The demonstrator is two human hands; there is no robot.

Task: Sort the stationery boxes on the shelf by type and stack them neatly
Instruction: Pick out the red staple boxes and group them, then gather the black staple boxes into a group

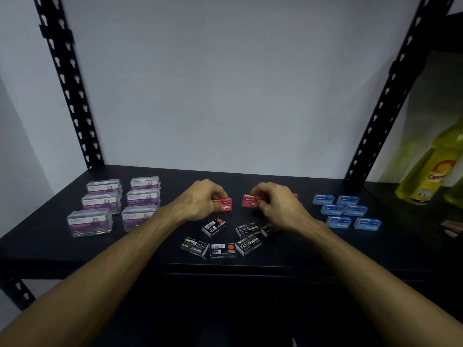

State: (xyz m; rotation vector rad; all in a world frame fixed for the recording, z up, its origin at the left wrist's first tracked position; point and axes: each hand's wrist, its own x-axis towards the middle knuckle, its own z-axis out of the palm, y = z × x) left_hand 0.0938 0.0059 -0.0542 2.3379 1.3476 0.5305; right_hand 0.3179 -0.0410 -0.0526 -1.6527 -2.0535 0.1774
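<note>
On the black shelf (62, 246) my left hand (200, 200) pinches a red staples box (224, 205) at the middle. My right hand (275, 204) grips another red staples box (250, 201) just to its right; a sliver of a further red box (295, 195) shows behind that hand. Several black staples boxes (223, 250) lie scattered in front of the hands, one partly under my right wrist. Clear paper clip boxes (100, 204) with purple labels stand in two columns at the left. Blue staples boxes (347, 211) lie in two columns at the right.
Black perforated uprights (67, 83) frame the shelf at both back corners, with a white wall behind. A yellow bottle (431, 169) stands on the neighbouring shelf at the right. Something pinkish (452, 229) shows at the right edge.
</note>
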